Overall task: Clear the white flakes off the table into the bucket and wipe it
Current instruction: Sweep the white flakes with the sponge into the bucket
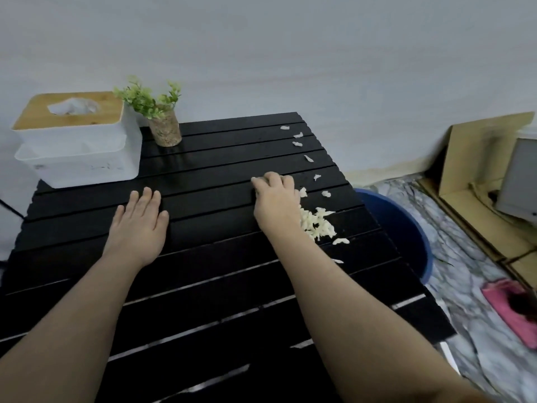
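Observation:
A heap of white flakes (318, 225) lies on the black slatted table (203, 263) near its right edge. More single flakes trail toward the far right corner. My right hand (276, 203) rests on edge on the table, its little-finger side against the left of the heap, fingers curled loosely and holding nothing. My left hand (139, 225) lies flat, palm down, on the table's left half with fingers apart. A blue bucket (406, 228) stands on the floor just beyond the table's right edge, partly hidden by it.
A white tissue box with a wooden lid (78, 141) sits at the far left corner, a small potted plant (162, 123) beside it. Cardboard (479, 158) leans on the wall at right. A pink cloth (514, 312) lies on the marbled floor.

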Motion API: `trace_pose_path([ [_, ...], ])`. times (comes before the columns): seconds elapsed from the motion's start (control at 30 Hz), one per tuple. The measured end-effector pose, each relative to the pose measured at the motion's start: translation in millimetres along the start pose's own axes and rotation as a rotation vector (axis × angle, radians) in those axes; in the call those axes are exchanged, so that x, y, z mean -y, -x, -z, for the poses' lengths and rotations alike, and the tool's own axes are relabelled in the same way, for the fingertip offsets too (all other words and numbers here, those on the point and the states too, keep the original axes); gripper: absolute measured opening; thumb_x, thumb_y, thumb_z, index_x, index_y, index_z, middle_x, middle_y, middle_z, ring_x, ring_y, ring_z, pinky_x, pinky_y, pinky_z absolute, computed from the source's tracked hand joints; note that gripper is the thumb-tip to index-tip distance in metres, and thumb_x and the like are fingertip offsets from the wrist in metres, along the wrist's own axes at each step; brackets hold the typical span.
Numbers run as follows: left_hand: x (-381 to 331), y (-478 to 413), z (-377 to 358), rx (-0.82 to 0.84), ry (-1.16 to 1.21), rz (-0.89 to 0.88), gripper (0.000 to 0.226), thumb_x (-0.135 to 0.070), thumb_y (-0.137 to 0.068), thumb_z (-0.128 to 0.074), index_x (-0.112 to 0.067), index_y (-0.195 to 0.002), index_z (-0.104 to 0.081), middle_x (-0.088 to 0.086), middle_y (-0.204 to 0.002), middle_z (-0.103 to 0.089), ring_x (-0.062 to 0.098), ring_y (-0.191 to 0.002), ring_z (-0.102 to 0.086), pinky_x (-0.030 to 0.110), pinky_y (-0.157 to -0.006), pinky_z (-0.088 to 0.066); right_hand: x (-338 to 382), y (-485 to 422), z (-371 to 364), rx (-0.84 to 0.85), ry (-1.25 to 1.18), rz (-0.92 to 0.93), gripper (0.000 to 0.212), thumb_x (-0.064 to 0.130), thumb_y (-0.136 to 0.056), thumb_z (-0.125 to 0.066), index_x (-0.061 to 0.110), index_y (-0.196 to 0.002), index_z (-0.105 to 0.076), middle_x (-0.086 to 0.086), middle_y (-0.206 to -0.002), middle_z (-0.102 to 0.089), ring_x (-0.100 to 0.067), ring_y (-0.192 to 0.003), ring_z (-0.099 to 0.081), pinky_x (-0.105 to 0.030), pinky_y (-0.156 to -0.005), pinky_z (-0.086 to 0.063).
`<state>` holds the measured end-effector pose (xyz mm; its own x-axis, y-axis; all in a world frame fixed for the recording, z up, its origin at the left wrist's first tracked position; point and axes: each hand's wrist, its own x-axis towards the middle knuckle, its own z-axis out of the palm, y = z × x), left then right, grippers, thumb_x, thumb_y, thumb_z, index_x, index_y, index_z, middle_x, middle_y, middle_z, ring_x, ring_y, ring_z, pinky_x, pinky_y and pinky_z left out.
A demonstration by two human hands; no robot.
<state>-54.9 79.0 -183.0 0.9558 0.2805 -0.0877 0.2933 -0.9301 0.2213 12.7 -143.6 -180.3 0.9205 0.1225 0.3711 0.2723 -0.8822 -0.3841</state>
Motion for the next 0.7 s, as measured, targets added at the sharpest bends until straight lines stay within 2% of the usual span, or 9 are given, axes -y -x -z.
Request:
trace_pose_path([
  [0.07,-9.7,3.8,6.1,-0.004,-0.024,0.032,0.054,-0.034,-0.096,-0.018,-0.016,-0.146,-0.01,0.001,-0.158,-0.006,0.02,-0.145,0.003,0.042,-0.119,-0.001,-25.4,3.6,26.8,-0.08,-0.057,0.023,0.03,0.003,-0.08,-0.061,0.013,-0.107,-0.068,-0.01,-0.109,-0.065,-0.039,-0.098,-0.053,-0.05,-0.073,-0.05],
  [0.13,-34.0,18.5,9.4,-0.033,0.023,0.033,0.053,-0.033,-0.096,-0.02,-0.017,-0.146,-0.013,0.001,-0.158,-0.01,0.021,-0.145,0.001,0.044,-0.118,-0.001,-45.1,27.7,55.2,-0.1,-0.104,0.171,0.028,0.012,-0.084,-0.055,0.017,-0.109,-0.067,-0.006,-0.11,-0.065,-0.035,-0.098,-0.055,-0.048,-0.073,-0.051],
  [0.27,-113.2,75.6,-5.6,-0.062,0.224,-0.147,0.051,-0.032,-0.097,-0.021,-0.019,-0.146,-0.014,-0.004,-0.157,-0.012,0.015,-0.145,0.004,0.037,-0.118,0.002,-80.2,121.2,103.1,0.136,-0.15,0.43,0.031,0.024,-0.092,-0.05,0.028,-0.122,-0.058,0.004,-0.126,-0.057,-0.02,-0.113,-0.047,-0.04,-0.083,-0.049],
  [0.4,-160.4,101.9,-30.9,-0.037,0.246,-0.194,0.052,-0.034,-0.096,-0.018,-0.021,-0.146,-0.009,-0.007,-0.157,-0.005,0.011,-0.144,0.008,0.033,-0.117,0.006,-106.1,161.4,118.2,0.262,-0.068,0.65,0.037,0.034,-0.091,-0.047,0.04,-0.128,-0.048,0.013,-0.14,-0.046,-0.019,-0.122,-0.041,-0.032,-0.085,-0.042],
  [0.5,-164.0,100.6,-42.4,-0.035,0.166,-0.161,0.053,-0.035,-0.096,-0.017,-0.019,-0.146,-0.008,-0.005,-0.158,-0.002,0.013,-0.144,0.009,0.036,-0.118,0.005,-117.2,128.3,105.7,0.304,-0.08,0.674,0.04,0.027,-0.089,-0.047,0.038,-0.127,-0.05,0.01,-0.14,-0.047,-0.023,-0.121,-0.041,-0.037,-0.082,-0.043],
  [0.6,-164.1,100.1,-45.2,-0.027,0.127,-0.157,0.054,-0.036,-0.096,-0.016,-0.019,-0.146,-0.007,-0.005,-0.158,0.001,0.013,-0.144,0.01,0.036,-0.118,0.007,-123.9,76.5,85.3,0.278,-0.115,0.529,0.039,0.028,-0.087,-0.04,0.031,-0.12,-0.06,0.005,-0.131,-0.056,-0.029,-0.113,-0.048,-0.045,-0.078,-0.048],
  [0.7,-165.3,100.6,-43.7,-0.023,0.118,-0.161,0.053,-0.036,-0.096,-0.016,-0.02,-0.146,-0.006,-0.006,-0.158,0.001,0.011,-0.144,0.012,0.035,-0.117,0.008,-124.2,44.6,83.3,0.206,-0.158,0.429,0.031,0.026,-0.091,-0.044,0.025,-0.114,-0.065,0.002,-0.123,-0.062,-0.029,-0.107,-0.053,-0.05,-0.081,-0.05],
])
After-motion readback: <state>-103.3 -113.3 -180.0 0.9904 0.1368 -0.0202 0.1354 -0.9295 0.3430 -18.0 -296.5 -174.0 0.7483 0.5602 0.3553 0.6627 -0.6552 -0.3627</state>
